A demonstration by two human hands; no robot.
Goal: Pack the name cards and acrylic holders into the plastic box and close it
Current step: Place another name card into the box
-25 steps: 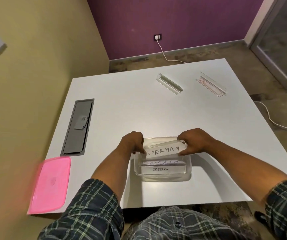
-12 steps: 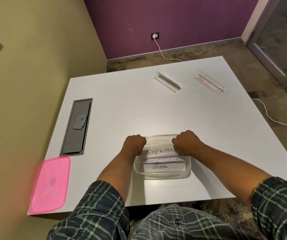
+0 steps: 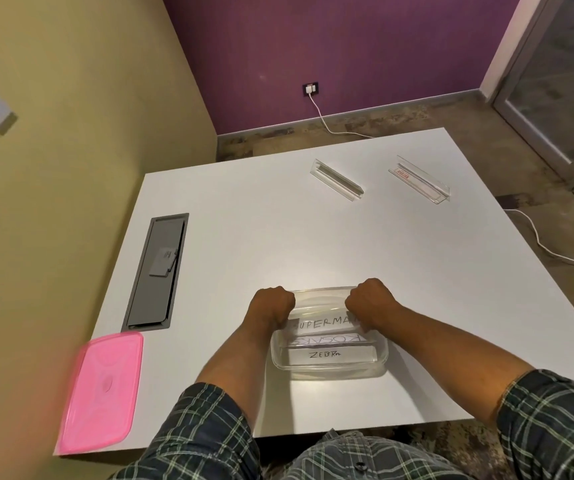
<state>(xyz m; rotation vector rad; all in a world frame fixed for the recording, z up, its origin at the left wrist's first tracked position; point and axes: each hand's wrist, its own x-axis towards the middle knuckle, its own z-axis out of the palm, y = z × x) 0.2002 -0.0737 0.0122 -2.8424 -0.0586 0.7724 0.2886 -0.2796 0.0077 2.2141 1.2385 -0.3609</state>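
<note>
Your left hand (image 3: 273,304) and right hand (image 3: 370,301) were curled over the ends of the SUPERMAN card (image 3: 325,326), gripping it inside the clear plastic box (image 3: 330,370) at lower centre of the frame. Two more cards lay below it in the box. The box sat near the desk (image 3: 278,237) front edge. Two acrylic holders (image 3: 336,179) (image 3: 418,179) lay well apart at the upper right, with open desk between. The pink lid (image 3: 102,389) overhung the lower-left corner.

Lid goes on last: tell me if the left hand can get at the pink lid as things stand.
Probably yes. The pink lid lies uncovered at the table's near left corner, nothing between it and the left hand, though that hand now grips the SUPERMAN card.
</note>
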